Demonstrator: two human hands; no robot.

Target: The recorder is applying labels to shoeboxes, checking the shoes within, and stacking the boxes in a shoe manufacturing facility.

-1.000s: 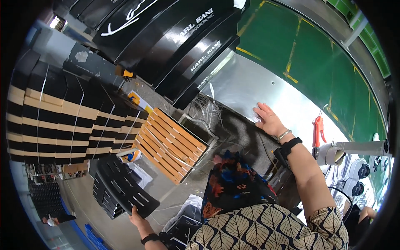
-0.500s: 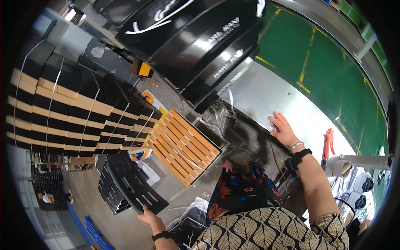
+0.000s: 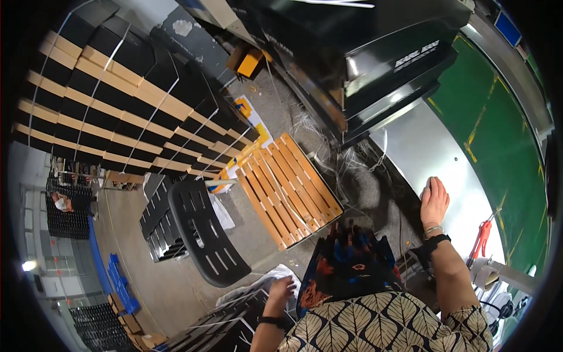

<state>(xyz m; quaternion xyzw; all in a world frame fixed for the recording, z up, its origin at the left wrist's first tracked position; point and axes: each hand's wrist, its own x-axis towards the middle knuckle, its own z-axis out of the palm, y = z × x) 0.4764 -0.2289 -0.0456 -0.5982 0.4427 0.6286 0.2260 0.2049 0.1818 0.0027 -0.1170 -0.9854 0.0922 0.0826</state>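
My right hand (image 3: 435, 202) lies flat with its fingers stretched on the bare sheet-metal top (image 3: 425, 138) of a green-topped bench, near the metal's edge. My left hand (image 3: 282, 287) hangs low to the left of my body, its fingers loosely curled and nothing visible in them. It is above and beside a strapped bundle of black pieces (image 3: 234, 325), part of it under white plastic. A black plastic chair with slots (image 3: 237, 273) stands left of that hand, apart from it. A slatted wooden stool (image 3: 287, 188) stands ahead of me.
Strapped stacks of black and tan pieces (image 3: 126, 120) rise at the left. Large glossy black boxes (image 3: 381, 82) sit at the bench's far end. A red-handled tool (image 3: 482, 237) lies on the right. Blue pallets (image 3: 123, 284) and another person (image 3: 64, 202) are farther left.
My left hand has let go of the black chair and moved right, toward my body. My right hand stays on the metal top. The view has shifted.
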